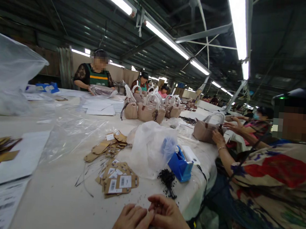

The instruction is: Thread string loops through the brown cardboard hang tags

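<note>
**Hands together at the table edge**

I work at a long pale table in a factory hall under a dark roof with strip lights. My left hand and right hand meet at the near edge, fingers pinched together on something small between them; I cannot tell what it is.

Just beyond my hands lie a heap of small black bits and a pile of brown tags with barcode stickers. Behind them stand a clear bag and, touching it, a blue tape dispenser. Paper sheets lie to the left.

Further along the table stand beige handbags. A co-worker's hand at my right touches another handbag. More people stand at the far side.
</note>
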Demonstrator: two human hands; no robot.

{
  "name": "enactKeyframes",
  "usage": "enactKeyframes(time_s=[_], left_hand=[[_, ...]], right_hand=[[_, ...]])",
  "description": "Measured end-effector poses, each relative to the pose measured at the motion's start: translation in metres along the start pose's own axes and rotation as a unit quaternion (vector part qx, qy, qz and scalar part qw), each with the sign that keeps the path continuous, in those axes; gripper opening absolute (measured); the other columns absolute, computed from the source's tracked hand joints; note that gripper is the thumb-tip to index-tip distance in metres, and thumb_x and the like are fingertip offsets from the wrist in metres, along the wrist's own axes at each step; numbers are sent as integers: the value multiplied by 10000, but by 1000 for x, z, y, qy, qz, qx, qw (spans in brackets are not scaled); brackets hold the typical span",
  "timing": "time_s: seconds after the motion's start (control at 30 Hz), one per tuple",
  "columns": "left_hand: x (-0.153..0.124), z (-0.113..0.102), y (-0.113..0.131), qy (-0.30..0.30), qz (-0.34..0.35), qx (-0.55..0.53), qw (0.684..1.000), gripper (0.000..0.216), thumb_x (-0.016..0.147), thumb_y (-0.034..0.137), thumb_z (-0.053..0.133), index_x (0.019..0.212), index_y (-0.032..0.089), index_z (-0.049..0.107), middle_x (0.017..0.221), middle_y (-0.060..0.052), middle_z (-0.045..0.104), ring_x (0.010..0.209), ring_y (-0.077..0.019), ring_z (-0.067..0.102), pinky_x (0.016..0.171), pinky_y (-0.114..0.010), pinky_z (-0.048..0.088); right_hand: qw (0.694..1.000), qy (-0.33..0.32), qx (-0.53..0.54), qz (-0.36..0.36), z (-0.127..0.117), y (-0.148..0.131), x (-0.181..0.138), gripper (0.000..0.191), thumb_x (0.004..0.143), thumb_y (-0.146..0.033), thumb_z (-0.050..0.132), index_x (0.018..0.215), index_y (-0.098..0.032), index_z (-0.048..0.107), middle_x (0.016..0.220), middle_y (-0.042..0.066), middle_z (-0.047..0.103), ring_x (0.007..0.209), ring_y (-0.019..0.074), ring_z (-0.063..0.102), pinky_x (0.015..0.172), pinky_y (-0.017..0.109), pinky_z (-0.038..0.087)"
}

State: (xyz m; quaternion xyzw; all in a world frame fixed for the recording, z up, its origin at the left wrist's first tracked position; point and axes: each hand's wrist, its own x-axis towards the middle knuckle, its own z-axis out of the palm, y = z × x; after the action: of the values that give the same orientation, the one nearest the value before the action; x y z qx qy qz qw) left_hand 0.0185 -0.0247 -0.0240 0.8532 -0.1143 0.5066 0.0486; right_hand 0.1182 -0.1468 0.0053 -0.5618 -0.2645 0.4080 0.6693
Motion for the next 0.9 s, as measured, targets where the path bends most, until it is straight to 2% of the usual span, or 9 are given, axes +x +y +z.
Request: enactKeyframes(time_s=[0.13,0.2,0.27,0.33,0.4,0.47,0.57,0.8,0.9], left_hand=[[1,-14,-2,-94,6,-39,995,232,879,270,401,1004,168,569,675,0,639,599,-120,583,561,-234,442],[-3,-19,-5,-97,-15,-45,994,292,863,382,437,1006,172,579,723,-21,655,637,-130,606,578,-227,479],[-7,-22,-8,-77,-63,-30,995,361,828,453,476,1011,162,586,799,-58,669,711,-154,630,633,-236,518],[-11,-25,-11,-96,-101,-15,990,385,779,439,561,1040,157,583,870,-81,676,780,-172,643,684,-238,539],[-13,-26,-13,-130,-103,-20,986,415,726,405,635,1058,161,583,896,-80,682,799,-177,651,704,-229,548],[-13,-28,-14,-143,-98,-27,984,426,694,388,668,1048,162,592,897,-78,687,791,-179,657,701,-229,555],[-11,-30,-14,-153,-114,-26,981,420,659,345,699,1025,162,603,897,-75,691,792,-183,663,701,-231,562],[-12,-32,-13,-174,-154,-60,971,385,641,297,710,999,179,630,889,-65,699,789,-175,669,695,-220,561],[-7,-35,-10,-186,-232,-138,945,350,674,312,678,1002,194,647,922,-69,700,823,-182,663,722,-229,549]], right_hand=[[997,20,-73,-5,-9,1,-11,411,535,-328,797,895,-194,649,735,-25,638,625,104,579,622,231,447],[983,90,-158,-33,-21,1,-18,375,594,-368,736,909,-182,653,796,26,667,731,172,615,688,292,473],[936,210,-273,-75,-38,2,-24,328,660,-393,646,896,-166,650,816,67,671,792,225,620,740,356,480],[864,313,-379,-108,-56,5,-28,291,690,-392,580,863,-166,642,791,77,662,747,234,619,736,384,485],[809,359,-447,-127,-69,10,-31,265,698,-389,554,833,-176,636,761,70,652,681,223,612,694,378,497],[786,371,-477,-133,-75,14,-30,264,715,-393,530,830,-179,634,738,66,646,641,215,607,661,367,507],[780,368,-489,-133,-73,16,-28,270,737,-399,501,809,-178,640,724,73,641,648,221,611,671,372,508],[800,345,-476,-117,-69,10,-31,330,774,-464,461,669,-199,626,673,53,630,649,216,613,628,335,495],[798,354,-473,-117,-67,6,-39,364,791,-493,436,625,-204,584,626,35,590,608,201,585,595,310,479]])
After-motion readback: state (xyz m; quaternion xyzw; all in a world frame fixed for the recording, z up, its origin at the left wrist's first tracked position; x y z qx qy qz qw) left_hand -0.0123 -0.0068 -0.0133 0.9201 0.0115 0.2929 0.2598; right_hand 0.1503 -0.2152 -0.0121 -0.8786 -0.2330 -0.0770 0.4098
